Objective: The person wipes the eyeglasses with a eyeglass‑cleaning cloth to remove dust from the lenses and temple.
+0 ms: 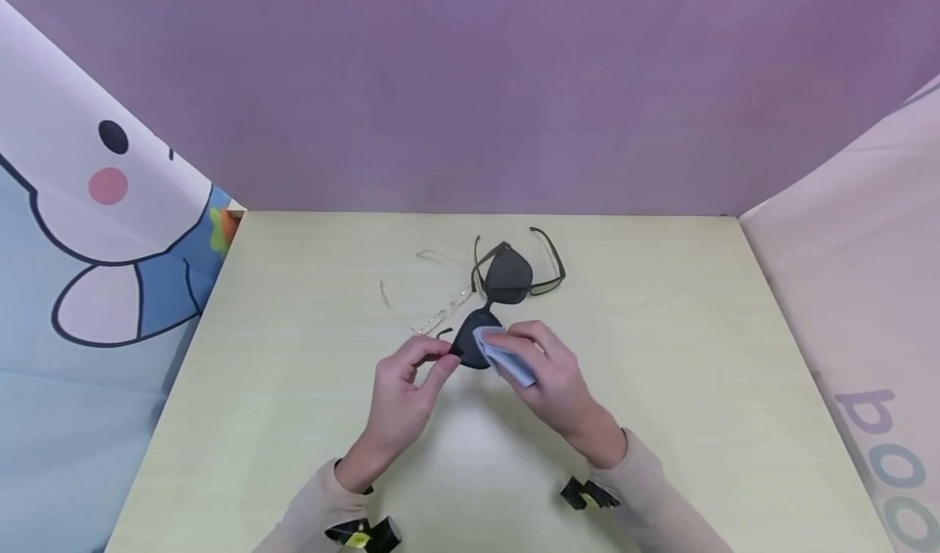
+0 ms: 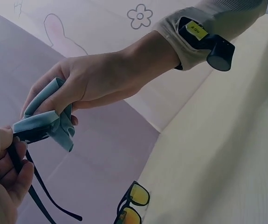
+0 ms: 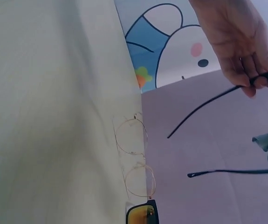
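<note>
A pair of black sunglasses (image 1: 508, 276) is held up above the table, its two lenses slanting across the head view. My left hand (image 1: 404, 394) pinches the near end of the frame between thumb and fingers, close to the hinge. In my right hand (image 1: 558, 382) is a folded light blue cloth (image 1: 517, 364), pressed against the nearer lens. The left wrist view shows the cloth (image 2: 36, 122) folded over the frame's rim. Both temples (image 3: 206, 103) of the sunglasses stand unfolded in the right wrist view.
Beyond the hands, a pair of thin wire-framed round glasses (image 1: 450, 308) lies on the table (image 1: 294, 292). Beside it lies a second black pair of sunglasses (image 1: 556, 282), with yellow-orange lenses in the left wrist view. A purple backdrop (image 1: 470, 88) stands along the table's far edge.
</note>
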Motion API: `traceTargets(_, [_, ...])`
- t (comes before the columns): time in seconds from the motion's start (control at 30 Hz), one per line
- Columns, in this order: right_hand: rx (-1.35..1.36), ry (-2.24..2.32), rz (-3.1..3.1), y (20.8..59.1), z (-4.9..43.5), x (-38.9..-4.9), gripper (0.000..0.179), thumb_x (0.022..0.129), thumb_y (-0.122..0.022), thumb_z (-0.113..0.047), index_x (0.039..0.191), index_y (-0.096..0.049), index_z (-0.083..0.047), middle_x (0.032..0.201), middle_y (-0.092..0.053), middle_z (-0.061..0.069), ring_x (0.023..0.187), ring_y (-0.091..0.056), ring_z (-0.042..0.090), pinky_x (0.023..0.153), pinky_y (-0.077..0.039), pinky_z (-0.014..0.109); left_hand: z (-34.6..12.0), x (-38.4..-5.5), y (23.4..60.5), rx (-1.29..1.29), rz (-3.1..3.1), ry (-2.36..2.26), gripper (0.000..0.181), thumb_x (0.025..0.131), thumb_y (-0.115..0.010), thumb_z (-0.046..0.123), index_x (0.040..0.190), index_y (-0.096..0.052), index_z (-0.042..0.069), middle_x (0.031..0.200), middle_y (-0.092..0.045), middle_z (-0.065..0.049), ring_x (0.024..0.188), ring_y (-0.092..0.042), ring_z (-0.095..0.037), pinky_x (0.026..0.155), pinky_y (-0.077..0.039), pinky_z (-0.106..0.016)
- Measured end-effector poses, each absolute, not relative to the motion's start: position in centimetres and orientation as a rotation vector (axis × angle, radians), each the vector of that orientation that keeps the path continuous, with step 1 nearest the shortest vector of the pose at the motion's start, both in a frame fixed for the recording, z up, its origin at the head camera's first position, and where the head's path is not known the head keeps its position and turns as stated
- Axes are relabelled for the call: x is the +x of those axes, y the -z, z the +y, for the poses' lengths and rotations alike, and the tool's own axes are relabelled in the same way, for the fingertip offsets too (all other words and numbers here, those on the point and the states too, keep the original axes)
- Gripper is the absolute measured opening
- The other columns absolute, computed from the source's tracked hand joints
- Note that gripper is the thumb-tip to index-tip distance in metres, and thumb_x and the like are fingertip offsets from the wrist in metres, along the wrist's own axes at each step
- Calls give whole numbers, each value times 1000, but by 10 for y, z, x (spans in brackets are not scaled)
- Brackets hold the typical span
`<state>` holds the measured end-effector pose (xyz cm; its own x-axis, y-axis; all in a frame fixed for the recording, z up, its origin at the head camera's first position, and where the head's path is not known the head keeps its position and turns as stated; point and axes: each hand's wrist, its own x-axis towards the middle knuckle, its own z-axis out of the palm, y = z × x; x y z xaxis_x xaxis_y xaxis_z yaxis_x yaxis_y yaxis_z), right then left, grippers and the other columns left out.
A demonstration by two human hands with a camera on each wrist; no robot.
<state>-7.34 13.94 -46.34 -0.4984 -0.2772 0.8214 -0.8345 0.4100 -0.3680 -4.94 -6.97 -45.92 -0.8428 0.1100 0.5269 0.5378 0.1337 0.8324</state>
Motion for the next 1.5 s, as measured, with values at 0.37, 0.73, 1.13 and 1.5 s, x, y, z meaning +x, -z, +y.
traceTargets(0.37, [1021, -988, -1951, 472, 137, -68, 23, 105, -59, -18, 112, -72, -1, 97, -64, 12, 79, -67, 25, 71, -63, 33, -69, -50, 460, -628, -2067, 1742, 18, 86, -71, -18, 97, -72, -3, 90, -72, -13, 84, -67, -14, 83, -59, -19])
traceTargets(0.73, [741, -1188, -1824, 446, 156, -94, 20, 94, -69, -7, 106, -71, 8, 95, -64, 22, 81, -65, 30, 85, -58, 18, -72, -48, 463, -668, -2189, 1640, 8, 90, -77, -2, 96, -74, 3, 90, -72, -6, 85, -67, -17, 80, -58, -21])
traceTargets(1.13, [793, -1047, -1973, 447, 164, -96, 18, 94, -71, -3, 111, -73, 0, 95, -64, 17, 80, -65, 31, 73, -61, 29, -74, -47, 466, -814, -2179, 1572, 17, 87, -75, -9, 99, -73, 4, 90, -71, -5, 85, -64, -17, 78, -56, -26])
traceTargets(1.5, [688, -1050, -1995, 441, 170, -102, 31, 83, -74, 11, 111, -73, 0, 97, -63, 20, 84, -66, 36, 85, -60, 25, -75, -46, 466, -828, -2181, 1585, 4, 96, -73, 5, 99, -73, 3, 90, -71, -5, 85, -64, -17, 79, -55, -22])
